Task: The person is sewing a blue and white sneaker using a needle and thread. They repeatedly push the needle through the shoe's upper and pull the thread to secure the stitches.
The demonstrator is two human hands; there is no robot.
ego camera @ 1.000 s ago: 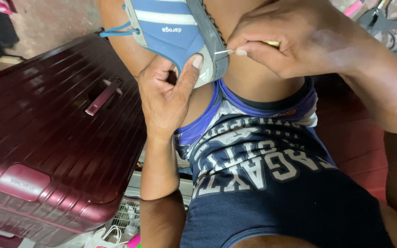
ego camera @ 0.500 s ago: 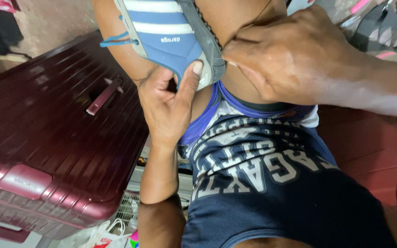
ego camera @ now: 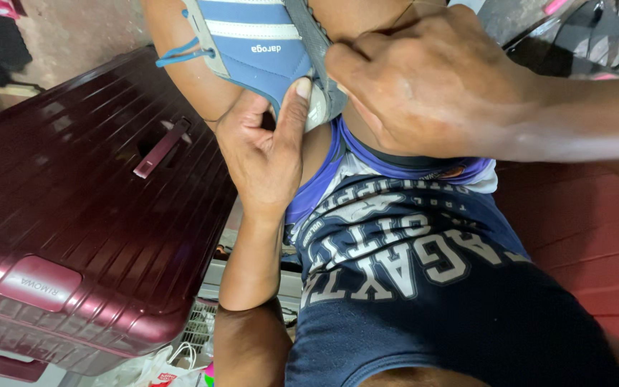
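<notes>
The left hand (ego camera: 266,147) grips the blue shoe (ego camera: 256,43) from below, thumb pressed up against its grey sole edge, fingers curled around the side. The shoe rests on the knee, at the top of the view. The right hand (ego camera: 431,79) is closed into a pinch at the sole; what it pinches is hidden. A maroon suitcase (ego camera: 73,215) lies just left of the leg

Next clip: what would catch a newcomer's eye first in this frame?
Top centre, a blue shoe with white stripes is braced against the person's lap, the left hand gripping its heel and the right hand pressing at its grey edge. To the left lies a big ribbed maroon suitcase. A navy shirt with large white lettering fills the lower middle.
</notes>
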